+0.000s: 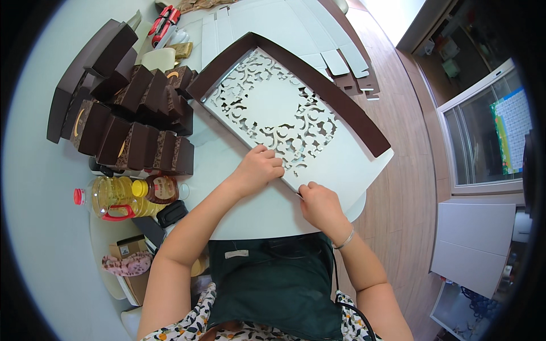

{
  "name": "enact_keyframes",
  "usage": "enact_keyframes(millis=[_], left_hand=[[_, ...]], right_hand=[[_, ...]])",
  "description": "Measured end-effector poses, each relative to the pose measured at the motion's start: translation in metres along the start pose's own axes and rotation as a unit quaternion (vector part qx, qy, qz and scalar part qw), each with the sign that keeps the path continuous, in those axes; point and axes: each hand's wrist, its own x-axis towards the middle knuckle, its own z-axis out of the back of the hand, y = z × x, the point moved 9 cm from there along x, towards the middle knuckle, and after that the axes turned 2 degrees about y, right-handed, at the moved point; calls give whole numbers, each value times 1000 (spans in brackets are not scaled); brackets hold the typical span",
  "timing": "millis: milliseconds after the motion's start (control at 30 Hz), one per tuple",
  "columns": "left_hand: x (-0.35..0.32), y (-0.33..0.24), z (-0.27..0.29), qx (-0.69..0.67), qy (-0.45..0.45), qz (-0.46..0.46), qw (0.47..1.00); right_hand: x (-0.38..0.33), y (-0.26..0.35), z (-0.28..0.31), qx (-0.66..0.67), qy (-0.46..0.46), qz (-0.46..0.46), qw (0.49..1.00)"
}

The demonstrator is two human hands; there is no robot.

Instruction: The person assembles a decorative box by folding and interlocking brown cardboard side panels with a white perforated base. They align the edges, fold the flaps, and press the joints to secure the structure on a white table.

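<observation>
A large cardboard box sheet (341, 145) lies slanted on the table in front of me, white inside and dark brown outside. Its far and left edges stand folded up as brown walls, and a scrolling cut-out pattern fills much of the white panel. On the near long edge, my left hand (257, 169) has its fingers curled over the rim. Further right along the same edge, my right hand (321, 207) pinches the rim close to the lower corner. Parts of the fingertips are hidden behind the edge on both hands.
Several brown folded boxes (133, 142) are stacked at the left. Below them stand an oil jug (111, 193) and a brown bottle (163, 189). Flat cardboard sheets (267, 28) lie at the back, near a red tool (165, 25). The white table (239, 219) ends beside a wooden floor.
</observation>
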Motion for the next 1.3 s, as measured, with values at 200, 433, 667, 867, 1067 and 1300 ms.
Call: enact_keyframes(millis=[200, 433, 667, 867, 1067, 1300], left_hand=[[1, -28, 0, -27, -12, -19, 999], [-11, -21, -2, -57, 51, -21, 997], [-16, -31, 8, -95, 53, -41, 993], [-32, -32, 8, -83, 60, -44, 994], [-37, -31, 12, -118, 30, -42, 992], [-43, -23, 27, -149, 67, -47, 985]], right_hand=[[-2, 12, -12, 56, -39, 5, 998], [-5, 20, -9, 191, -54, 34, 979], [-14, 35, -18, 182, -54, 20, 982], [-8, 31, -7, 251, 19, 52, 966], [-12, 45, -14, 207, 20, 53, 977], [-13, 72, -28, 223, 24, 36, 974]])
